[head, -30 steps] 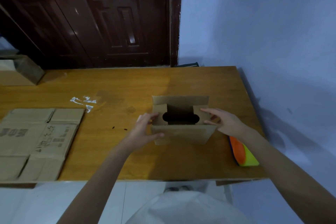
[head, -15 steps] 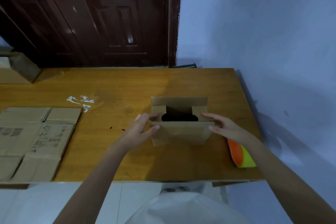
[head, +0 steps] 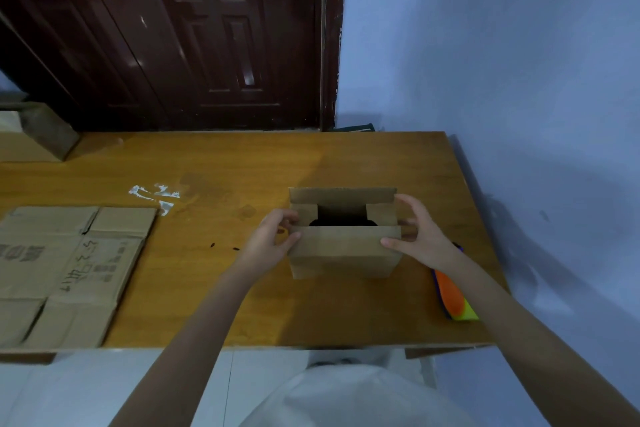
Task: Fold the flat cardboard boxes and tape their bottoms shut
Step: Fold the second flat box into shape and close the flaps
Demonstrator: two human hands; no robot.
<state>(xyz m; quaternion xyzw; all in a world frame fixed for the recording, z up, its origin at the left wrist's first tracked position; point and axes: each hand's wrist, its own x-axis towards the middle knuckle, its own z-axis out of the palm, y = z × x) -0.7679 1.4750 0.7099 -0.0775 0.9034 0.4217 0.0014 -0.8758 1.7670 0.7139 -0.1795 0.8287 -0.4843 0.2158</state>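
Observation:
A small brown cardboard box (head: 343, 250) stands on the wooden table (head: 242, 305), opened into shape. Its two short side flaps are folded inward, the far flap stands up, and the near flap leans over the dark opening. My left hand (head: 270, 243) grips the box's left edge, thumb on the near flap. My right hand (head: 420, 236) holds the right edge, thumb on the near flap and fingers reaching toward the far flap. A stack of flat cardboard boxes (head: 62, 270) lies at the table's left.
An orange, yellow and purple tool (head: 453, 298) lies on the table right of the box, under my right forearm. Bits of white tape residue (head: 156, 196) stick to the tabletop. Another cardboard box (head: 34, 139) sits at far left. A dark door and blue wall stand behind.
The near flap has been tipped further over the opening. My right hand's fingers rose from the side flap toward the far flap, and my left thumb slid onto the near flap.

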